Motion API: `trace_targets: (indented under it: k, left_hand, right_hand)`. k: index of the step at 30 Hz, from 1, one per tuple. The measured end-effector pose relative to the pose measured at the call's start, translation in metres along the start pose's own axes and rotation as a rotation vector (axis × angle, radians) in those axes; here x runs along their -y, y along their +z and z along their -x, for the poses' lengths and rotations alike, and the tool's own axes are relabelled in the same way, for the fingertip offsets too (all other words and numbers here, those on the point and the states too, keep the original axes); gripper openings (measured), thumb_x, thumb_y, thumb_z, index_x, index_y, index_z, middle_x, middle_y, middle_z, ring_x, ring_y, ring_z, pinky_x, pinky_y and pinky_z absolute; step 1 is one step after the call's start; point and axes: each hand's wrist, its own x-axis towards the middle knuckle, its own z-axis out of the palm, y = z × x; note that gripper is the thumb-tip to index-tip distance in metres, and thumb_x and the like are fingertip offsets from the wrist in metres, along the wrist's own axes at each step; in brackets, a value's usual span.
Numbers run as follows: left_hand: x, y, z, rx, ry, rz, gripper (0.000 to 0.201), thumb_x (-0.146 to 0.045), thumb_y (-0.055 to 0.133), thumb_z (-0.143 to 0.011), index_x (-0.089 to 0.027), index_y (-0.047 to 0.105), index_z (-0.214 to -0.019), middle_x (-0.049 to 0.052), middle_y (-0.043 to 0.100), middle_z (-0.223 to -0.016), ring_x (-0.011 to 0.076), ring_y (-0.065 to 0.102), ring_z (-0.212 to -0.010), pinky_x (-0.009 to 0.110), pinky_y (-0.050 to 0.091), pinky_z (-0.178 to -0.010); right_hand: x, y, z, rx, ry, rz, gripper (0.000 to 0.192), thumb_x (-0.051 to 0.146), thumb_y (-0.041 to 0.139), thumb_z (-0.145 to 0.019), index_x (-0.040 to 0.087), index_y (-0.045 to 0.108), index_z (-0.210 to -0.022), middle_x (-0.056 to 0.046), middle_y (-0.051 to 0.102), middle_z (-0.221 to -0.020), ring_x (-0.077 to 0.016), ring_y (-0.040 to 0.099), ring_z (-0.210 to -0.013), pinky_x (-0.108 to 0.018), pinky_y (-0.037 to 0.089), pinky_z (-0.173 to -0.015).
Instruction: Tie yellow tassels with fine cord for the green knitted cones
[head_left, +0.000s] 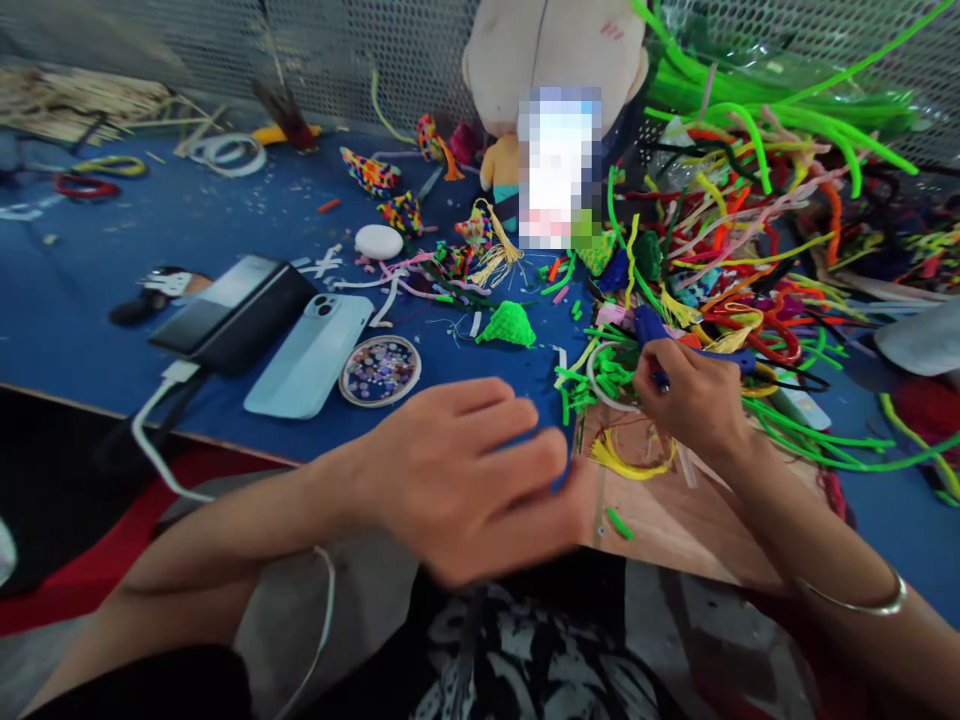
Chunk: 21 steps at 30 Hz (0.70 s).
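Observation:
My left hand (480, 480) is over the front edge of the blue table, its fingers curled and slightly blurred. Its fingertips point right, and anything between them is hidden. At the right, my right hand (694, 395) is closed around a blue glue gun (651, 325), above the wooden board. Beside that hand lies a white ring-shaped dish (600, 385) with cut green pipe cleaner pieces (615, 368). A yellow tassel (630, 455) rests on the board (697, 520). Farther back, a green cone-shaped piece (508, 325) sits on the table.
A light blue phone (309, 355), a round dish of beads (380, 337) and a black device (236, 310) with a white cable are at left. Tangled pipe cleaners (750, 220) pile up at right. A plush doll (499, 165) stands behind a lit, blurred-out screen (559, 165).

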Motion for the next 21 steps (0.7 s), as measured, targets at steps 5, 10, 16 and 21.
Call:
trace_targets:
  k: [5,10,16,21]
  left_hand:
    - [0.027,0.021,-0.040,0.118,0.198,-0.333,0.023,-0.010,0.043,-0.088,-0.018,0.064,-0.091,0.003,0.066,-0.076,0.0139,0.058,-0.066,0.027,0.043,-0.058]
    - [0.057,0.019,-0.016,0.180,-0.054,-0.282,0.026,-0.020,0.038,-0.093,-0.017,0.064,-0.092,0.002,0.067,-0.082,0.0128,0.060,-0.073,0.025,0.045,-0.066]
    - [0.101,-0.014,0.013,-0.017,-0.417,-0.401,0.039,-0.045,0.045,-0.091,-0.011,0.060,-0.084,-0.001,0.059,-0.075,0.0083,0.051,-0.069,0.021,0.039,-0.065]
    - [0.120,-0.017,0.033,0.087,-0.505,-0.287,0.044,-0.043,0.037,-0.095,-0.011,0.062,-0.078,-0.003,0.060,-0.064,0.0055,0.050,-0.057,0.018,0.035,-0.056]
  right_hand:
    - [0.000,-0.001,0.000,0.024,-0.006,-0.048,0.009,0.019,0.050,-0.078,0.017,0.056,-0.072,0.001,0.062,-0.058,-0.0105,0.055,-0.049,-0.023,0.027,-0.046]
    - [-0.001,0.000,0.001,0.032,0.032,-0.083,0.009,0.019,0.049,-0.078,0.017,0.057,-0.074,0.000,0.061,-0.056,-0.0108,0.053,-0.048,-0.023,0.026,-0.046]
    - [-0.001,0.002,0.001,-0.011,-0.018,-0.069,0.007,0.017,0.051,-0.077,0.016,0.057,-0.073,0.001,0.061,-0.055,-0.0104,0.052,-0.048,-0.023,0.026,-0.046]
    - [0.001,0.001,-0.001,0.067,0.028,-0.081,0.008,0.018,0.050,-0.078,0.017,0.056,-0.073,0.001,0.057,-0.053,-0.0111,0.050,-0.049,-0.024,0.026,-0.047]
